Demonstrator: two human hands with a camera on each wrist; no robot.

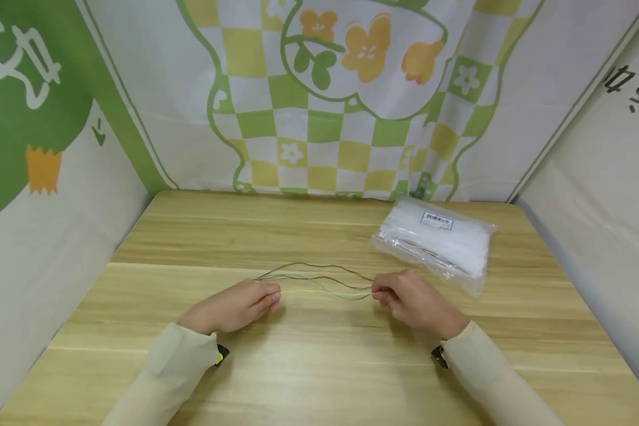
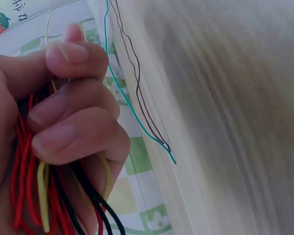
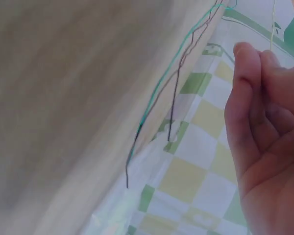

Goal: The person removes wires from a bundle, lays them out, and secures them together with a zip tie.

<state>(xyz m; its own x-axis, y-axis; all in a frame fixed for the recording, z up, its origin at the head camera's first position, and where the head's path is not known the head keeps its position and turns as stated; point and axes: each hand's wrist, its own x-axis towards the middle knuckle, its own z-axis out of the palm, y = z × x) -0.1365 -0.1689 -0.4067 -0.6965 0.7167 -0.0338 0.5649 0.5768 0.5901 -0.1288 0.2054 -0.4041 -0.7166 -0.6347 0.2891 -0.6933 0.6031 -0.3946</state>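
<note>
Between the two hands a thin yellow wire (image 1: 319, 291) stretches nearly straight. My left hand (image 1: 239, 306) pinches one end with thumb and forefinger. Its other fingers curl round a bundle of red, black and yellow wires (image 2: 27, 181), which shows only in the left wrist view. At the far end of the yellow wire, my right hand (image 1: 418, 302) pinches it between thumb and forefinger; the right wrist view shows nothing else in that hand. A green wire (image 2: 130, 103) and wavy dark brown wires (image 3: 179, 73) lie on the table just beyond the hands.
A clear plastic bag (image 1: 433, 236) with white contents and a barcode label lies at the back right of the wooden table (image 1: 245, 225). Printed cloth (image 1: 319, 142) hangs behind, with pale walls on both sides.
</note>
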